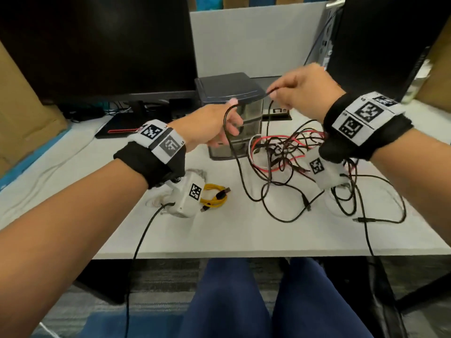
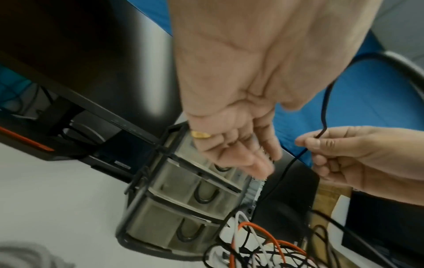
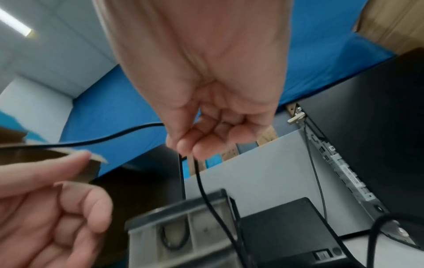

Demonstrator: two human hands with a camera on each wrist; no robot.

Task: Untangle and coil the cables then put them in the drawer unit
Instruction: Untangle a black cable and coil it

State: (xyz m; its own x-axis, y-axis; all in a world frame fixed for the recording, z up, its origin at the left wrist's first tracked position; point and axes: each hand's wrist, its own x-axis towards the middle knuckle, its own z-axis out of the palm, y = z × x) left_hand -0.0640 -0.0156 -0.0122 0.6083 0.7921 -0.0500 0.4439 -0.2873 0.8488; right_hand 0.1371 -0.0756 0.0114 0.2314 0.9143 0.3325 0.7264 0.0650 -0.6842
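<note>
My right hand (image 1: 275,92) pinches a thin black cable (image 1: 240,172) between thumb and finger, above the small three-drawer unit (image 1: 227,89). From there the cable runs left to my left hand (image 1: 231,115), hooks between its thumb and fingers, and drops to the table. In the right wrist view the cable (image 3: 201,181) hangs from my fingertips (image 3: 190,146) toward the drawers (image 3: 183,226). The left wrist view shows my left fingers (image 2: 241,154) loosely curved in front of the shut drawers (image 2: 183,208). A tangle of black, red and white cables (image 1: 285,147) lies right of the unit.
A coiled yellow cable (image 1: 214,196) and a pale coiled cable (image 1: 156,201) lie on the white table (image 1: 219,245) near my left wrist. A monitor (image 1: 97,45) stands at the back left, a dark computer tower (image 1: 390,45) at the back right. Loose black cable trails over the table's front edge.
</note>
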